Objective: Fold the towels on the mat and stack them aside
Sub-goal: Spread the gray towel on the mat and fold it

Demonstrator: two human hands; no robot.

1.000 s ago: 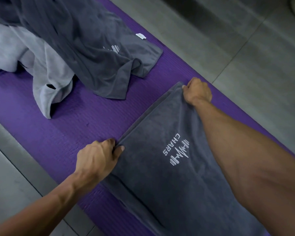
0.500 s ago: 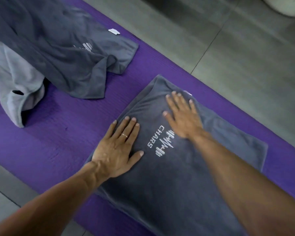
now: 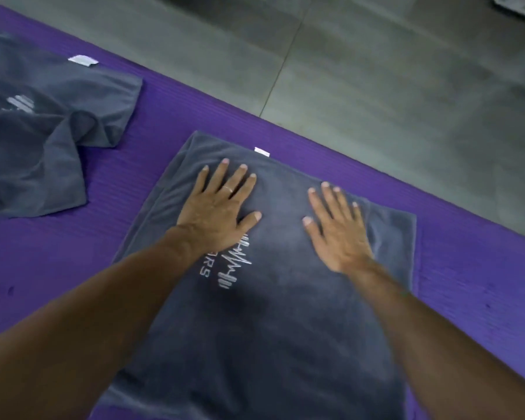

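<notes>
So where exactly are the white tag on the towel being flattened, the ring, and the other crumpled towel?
white tag [image 3: 262, 151]: head view, middle of the tag at the towel's far edge.
ring [image 3: 228, 189]: head view, band on a left-hand finger.
crumpled towel [image 3: 43, 140]: head view, its rumpled middle.

— Any writing on the folded dark grey towel [image 3: 273, 322]?
— White letters "RS" beside a white waveform logo; the left hand [image 3: 217, 207] covers the rest.
— The white tags?
— Too small to read. The crumpled towel's [image 3: 43, 140] white mark is blurred.
</notes>
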